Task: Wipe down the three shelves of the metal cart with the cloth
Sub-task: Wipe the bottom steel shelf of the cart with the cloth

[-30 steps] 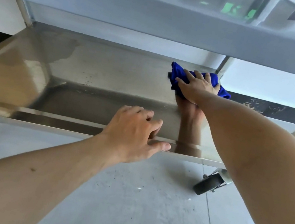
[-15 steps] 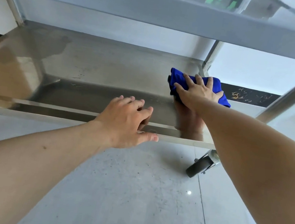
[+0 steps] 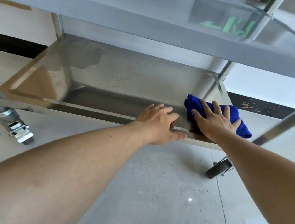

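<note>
The metal cart's bottom shelf [image 3: 129, 77] is a shiny steel tray low above the floor. A blue cloth [image 3: 239, 119] lies bunched at the shelf's front right corner. My right hand [image 3: 215, 121] presses flat on the cloth with fingers spread and straight. My left hand [image 3: 160, 123] rests on the shelf's front rim just left of the cloth, fingers over the lip and thumb along the outer edge. The shelf above [image 3: 156, 29] crosses the top of the view.
A locking castor [image 3: 17, 129] stands at the front left and a black castor wheel [image 3: 218, 169] at the front right. A slanted cart post [image 3: 294, 117] rises on the right. Grey tiled floor [image 3: 147, 200] lies below, a wall with dark skirting behind.
My right hand has drawn the blue cloth from the back right of the shelf toward the front right corner. My left hand stayed on the front rim.
</note>
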`<state>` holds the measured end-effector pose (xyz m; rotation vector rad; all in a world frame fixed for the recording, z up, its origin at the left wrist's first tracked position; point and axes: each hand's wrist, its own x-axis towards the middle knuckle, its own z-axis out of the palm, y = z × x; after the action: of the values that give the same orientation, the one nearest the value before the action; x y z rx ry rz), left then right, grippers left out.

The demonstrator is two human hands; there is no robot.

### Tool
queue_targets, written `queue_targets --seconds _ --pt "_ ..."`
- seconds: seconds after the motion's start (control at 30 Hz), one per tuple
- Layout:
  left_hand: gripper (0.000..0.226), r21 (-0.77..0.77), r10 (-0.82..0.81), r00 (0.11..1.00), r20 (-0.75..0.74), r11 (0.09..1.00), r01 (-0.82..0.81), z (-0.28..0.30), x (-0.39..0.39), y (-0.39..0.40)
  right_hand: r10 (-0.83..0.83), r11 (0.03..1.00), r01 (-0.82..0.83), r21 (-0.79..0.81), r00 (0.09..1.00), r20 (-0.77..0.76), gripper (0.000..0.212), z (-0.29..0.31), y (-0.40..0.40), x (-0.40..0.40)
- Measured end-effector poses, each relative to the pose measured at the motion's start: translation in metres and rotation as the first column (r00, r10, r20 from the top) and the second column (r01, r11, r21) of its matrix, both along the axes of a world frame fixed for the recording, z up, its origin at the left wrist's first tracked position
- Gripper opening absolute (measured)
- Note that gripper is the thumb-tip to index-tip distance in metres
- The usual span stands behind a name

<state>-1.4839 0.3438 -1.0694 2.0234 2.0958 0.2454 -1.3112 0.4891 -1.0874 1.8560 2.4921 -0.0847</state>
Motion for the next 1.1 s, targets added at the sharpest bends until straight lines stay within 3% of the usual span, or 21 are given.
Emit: queue_targets --seconds 0.1,0.57,0.7,0.93,1.1 --pt "0.052 0.115 0.036 0.999 -0.041 0.993 -0.031 0.004 -0.039 -0.022 0.003 1.0 -0.003 -0.005 1.0 -0.005 0.071 0.0 -0.011 -0.028" --pt "0.051 0.273 0.316 0.944 -0.098 0.92 -0.279 -0.006 -0.255 -0.194 0.234 0.972 -0.235 -0.005 0.97 -0.058 0.068 0.006 -0.104 -0.265" --pt "0.029 0.315 0.324 0.94 -0.108 0.908 -0.277 -0.009 -0.281 -0.235 0.35 0.936 -0.352 -0.009 0.934 -0.076 0.07 0.007 -0.144 -0.33" --pt "0.032 0.374 0.347 0.934 -0.088 0.88 -0.292 -0.007 -0.288 -0.262 0.55 0.834 -0.552 0.019 0.828 -0.112 0.069 0.001 -0.231 -0.408" --pt "0.03 0.378 0.408 0.912 -0.054 0.853 -0.359 -0.002 -0.282 -0.26 0.619 0.783 -0.621 0.023 0.776 -0.118 0.063 0.003 -0.243 -0.393"
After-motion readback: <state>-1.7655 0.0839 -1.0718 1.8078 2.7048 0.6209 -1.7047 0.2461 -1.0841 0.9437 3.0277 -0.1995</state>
